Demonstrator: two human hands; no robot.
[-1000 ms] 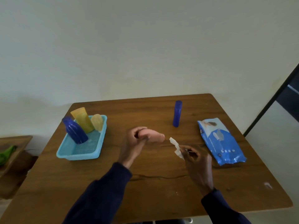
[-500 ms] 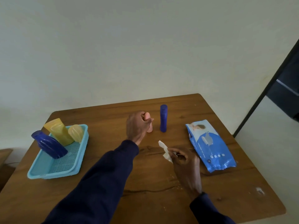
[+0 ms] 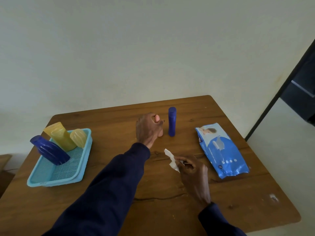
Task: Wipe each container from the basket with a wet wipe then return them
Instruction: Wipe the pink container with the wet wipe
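My left hand (image 3: 148, 128) grips a small pink container (image 3: 157, 118), held upright with its base at the table, just left of a slim blue container (image 3: 171, 121) that stands on the table. My right hand (image 3: 192, 169) pinches a crumpled white wet wipe (image 3: 172, 161) nearer to me. The light blue basket (image 3: 51, 178) at the left holds a dark blue bottle (image 3: 51, 152), a yellow bottle (image 3: 60, 136) and a smaller pale yellow container (image 3: 78, 137), all leaning.
A blue pack of wet wipes (image 3: 221, 150) lies on the right side of the wooden table (image 3: 170, 210). A dark door frame (image 3: 281, 92) rises beyond the table's right edge. A white wall stands behind the table.
My left hand carried the pink container away from me, turned it upright and brought it down beside the slim blue container. My right hand kept its hold on the wipe and stayed in place.
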